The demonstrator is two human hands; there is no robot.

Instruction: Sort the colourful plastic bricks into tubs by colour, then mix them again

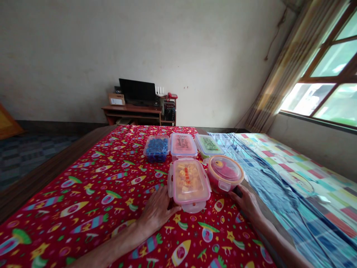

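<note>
My left hand [156,211] lies flat and open on the red patterned cloth [92,201], its fingertips touching the near left corner of a rectangular pink-lidded container [188,181] with yellow food inside. My right hand [247,202] rests on the table's right edge, fingers loosely stretched, just below a round orange-rimmed container [225,172] with pink contents; it holds nothing I can see. Behind stand a box of blue pieces [156,147], a pink-lidded box [183,145] and a green-lidded box [208,144].
A checked pastel sheet [295,175] covers the surface on the right, under a window [326,82] with a curtain. A wooden desk [139,111] with a dark monitor stands against the far wall. Dark floor lies at the left.
</note>
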